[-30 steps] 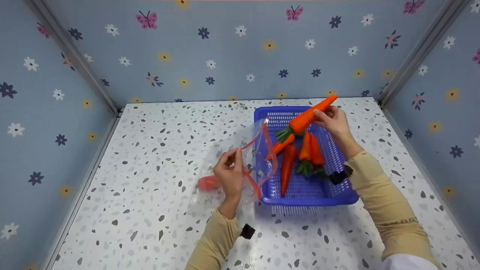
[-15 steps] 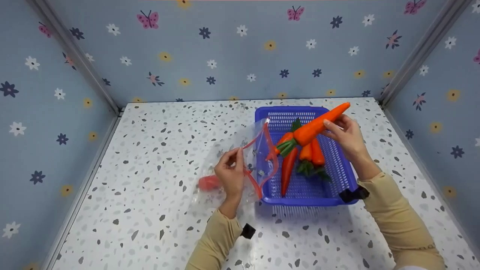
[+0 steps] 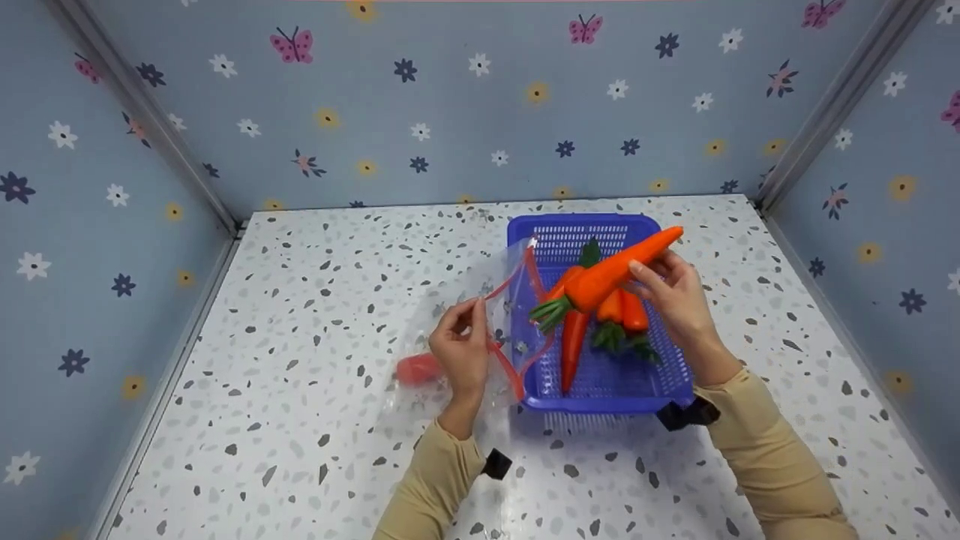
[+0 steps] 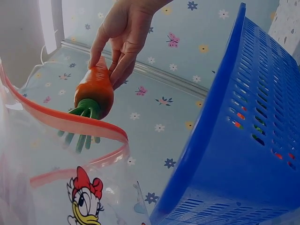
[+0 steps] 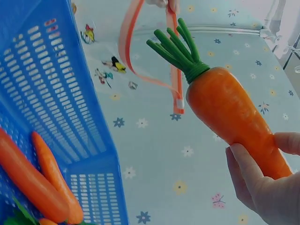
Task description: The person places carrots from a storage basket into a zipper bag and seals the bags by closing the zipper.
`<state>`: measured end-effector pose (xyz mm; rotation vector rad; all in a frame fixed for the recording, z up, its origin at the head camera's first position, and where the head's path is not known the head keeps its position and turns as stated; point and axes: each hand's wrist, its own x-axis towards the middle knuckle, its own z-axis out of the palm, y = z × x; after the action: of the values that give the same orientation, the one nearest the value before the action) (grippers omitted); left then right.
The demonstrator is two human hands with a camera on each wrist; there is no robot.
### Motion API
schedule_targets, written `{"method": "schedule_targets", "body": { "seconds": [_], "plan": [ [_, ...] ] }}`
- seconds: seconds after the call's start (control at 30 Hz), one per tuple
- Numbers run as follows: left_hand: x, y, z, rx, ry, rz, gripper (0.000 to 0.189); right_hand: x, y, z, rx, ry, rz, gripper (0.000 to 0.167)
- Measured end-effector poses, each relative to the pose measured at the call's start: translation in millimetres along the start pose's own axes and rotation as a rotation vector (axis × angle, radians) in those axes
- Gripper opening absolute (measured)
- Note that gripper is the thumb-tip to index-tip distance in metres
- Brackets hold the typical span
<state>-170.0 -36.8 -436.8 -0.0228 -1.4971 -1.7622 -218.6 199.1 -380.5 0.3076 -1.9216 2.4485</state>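
Note:
My right hand (image 3: 679, 304) pinches an orange carrot (image 3: 611, 276) by its narrower half, above the blue basket. The carrot's green stalks (image 5: 180, 49) point left toward the mouth of a clear zip bag (image 4: 56, 183) with red edging. In the left wrist view the stalk tips show through the bag's clear film. My left hand (image 3: 461, 349) pinches the bag's rim between thumb and fingers, and the mouth gapes toward the basket. Inside the bag lies a reddish thing (image 3: 418, 369), partly hidden by the left hand; its kind cannot be told.
The blue perforated basket (image 3: 607, 405) stands right of the bag. Several more carrots lie in it, among them a long red one (image 3: 573, 356) and shorter ones with leaves (image 3: 611, 337). A flower-patterned wall (image 3: 465, 97) closes off the speckled table (image 3: 300, 315) at the back.
The right hand with the carrot first moved right and toward me, then back left, bringing the stalks to the bag's mouth. The left hand and bag have hardly moved.

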Motion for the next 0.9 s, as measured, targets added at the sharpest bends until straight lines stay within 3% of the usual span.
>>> {"method": "schedule_targets", "body": {
  "seconds": [0.13, 0.37, 0.57, 0.67, 0.7, 0.8, 0.9],
  "plan": [
    [0.7, 11.6, 1.3, 0.0, -0.008, -0.013, 0.006, -3.4, 11, 10, 0.033, 0.009, 0.008, 0.039],
    [2.6, 13.1, 1.8, -0.009, -0.003, 0.002, 0.005, -5.7, 27, 26, 0.002, 0.024, 0.035, 0.039],
    [2.8, -6.7, -0.4, -0.003, 0.018, 0.02, 0.007, -7.1, 37, 37, 0.014, 0.032, 0.069, 0.039],
    [2.6, -13.3, -1.3, -0.046, 0.02, 0.058, 0.01, -8.2, 41, 41, 0.014, 0.025, 0.086, 0.04],
    [2.0, -33.2, -2.9, -0.086, 0.017, 0.079, 0.011, -8.6, 42, 42, 0.012, 0.024, 0.092, 0.04],
    [3.1, -33.0, -2.5, -0.137, 0.005, 0.106, 0.012, -9.9, 44, 45, 0.015, 0.001, 0.108, 0.041],
    [4.6, -31.6, -2.1, -0.123, 0.001, 0.1, 0.013, -11.3, 46, 48, 0.022, -0.024, 0.126, 0.041]
  ]
}}
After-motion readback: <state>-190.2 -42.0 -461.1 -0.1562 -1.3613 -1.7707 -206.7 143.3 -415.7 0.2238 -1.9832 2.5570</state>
